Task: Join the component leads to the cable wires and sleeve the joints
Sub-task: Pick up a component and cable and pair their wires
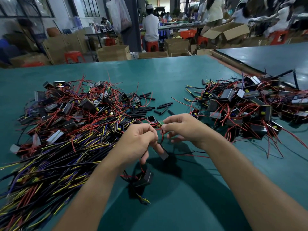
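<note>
Along the room's left wall, dark-framed windows (25, 7) stood above stacked cardboard boxes (113, 52) and red plastic stools (73, 55). On your teal tabletop (166, 77), the left pile (70, 107) was a tangle of black boxed components and red wire. In front of it, black, yellow and purple cable wires (41, 164) sprawled to the near-left edge. Short black sleeves (150, 108) lay loose on the tabletop between that pile and the middle.

Your left hand (138, 142) had its fingers curled, thumb and forefinger pinching the red leads (158, 129) above the surface. A black component (164, 153) showed just below its fingers; whether it hung or lay flat was not clear. A second black block (145, 178) rested on the tabletop nearer you. Close against the left, your right hand (183, 127) pinched a small green board (160, 122), its other fingers loosely bent.

Behind, a person in white (150, 29) sat on a red stool, back turned. To the right, a second pile (250, 104) of components and red wire covered the tabletop. Beyond it a darker table (266, 57) angled away, and an open carton (228, 30) stood among blurred workers.
</note>
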